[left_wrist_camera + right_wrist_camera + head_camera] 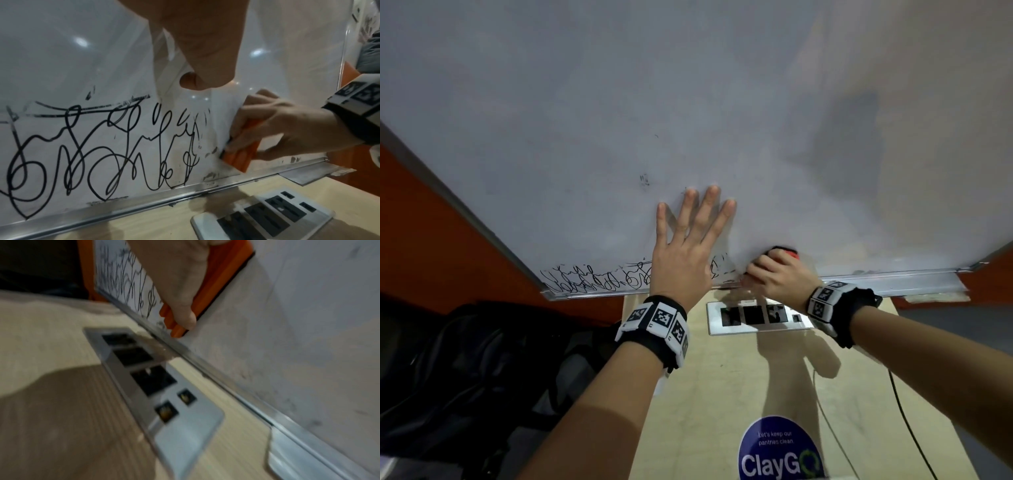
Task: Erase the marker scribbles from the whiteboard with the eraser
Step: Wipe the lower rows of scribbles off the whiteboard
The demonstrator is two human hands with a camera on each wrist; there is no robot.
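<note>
Office or meeting room, indicated by a wall-mounted whiteboard (688,102) in an aluminium frame. Directly below the whiteboard a light wood-grain table (722,377) is set. A recessed metal power socket panel (756,317) is fitted into it, just beside the board's lower edge. A round "ClayGo" sticker (780,448), asking that pantries be kept clean, is fixed farther from the whiteboard.

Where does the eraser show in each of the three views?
Head: eraser right of centre, mostly hidden under the right hand.
Left wrist: eraser right of centre, beside the last scribbles.
Right wrist: eraser at the top, behind the thumb.
Shared landmark: the socket panel.
</note>
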